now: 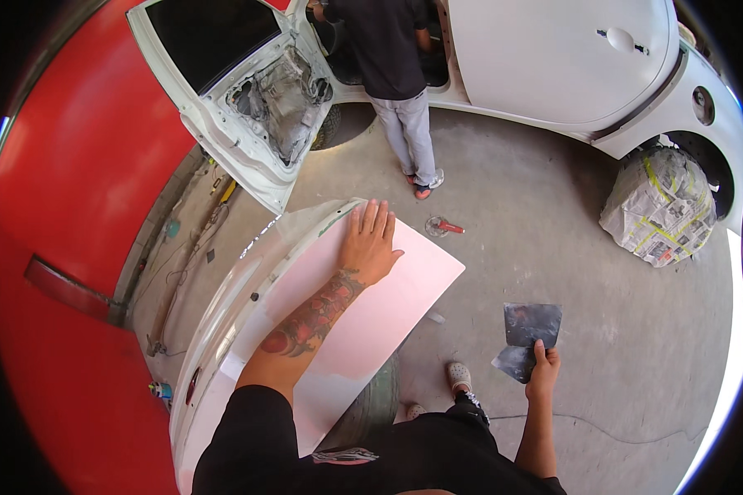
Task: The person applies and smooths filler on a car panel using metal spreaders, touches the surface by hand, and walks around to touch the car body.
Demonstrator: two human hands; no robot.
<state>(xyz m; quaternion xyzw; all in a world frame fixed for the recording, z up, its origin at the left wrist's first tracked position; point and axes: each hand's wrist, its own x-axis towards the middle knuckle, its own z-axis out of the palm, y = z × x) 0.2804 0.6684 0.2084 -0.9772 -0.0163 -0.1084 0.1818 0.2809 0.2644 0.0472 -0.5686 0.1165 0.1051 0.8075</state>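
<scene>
My left hand [370, 243] lies flat, fingers spread, on the far end of a pale pink car panel [363, 330] that rests in front of me over a tyre [371, 408]. Out to the right, away from the panel, my right hand [543, 371] grips a dark grey sheet of sandpaper [528, 330] by its lower edge. The sheet hangs over the concrete floor.
A white car [570, 58] with an open, stripped door [248, 99] stands ahead; a person in a black shirt [396, 74] leans into it. Its rear wheel is wrapped in taped newspaper [659, 206]. A red wall [74, 206] runs left. A small red-handled tool [444, 226] lies on the floor.
</scene>
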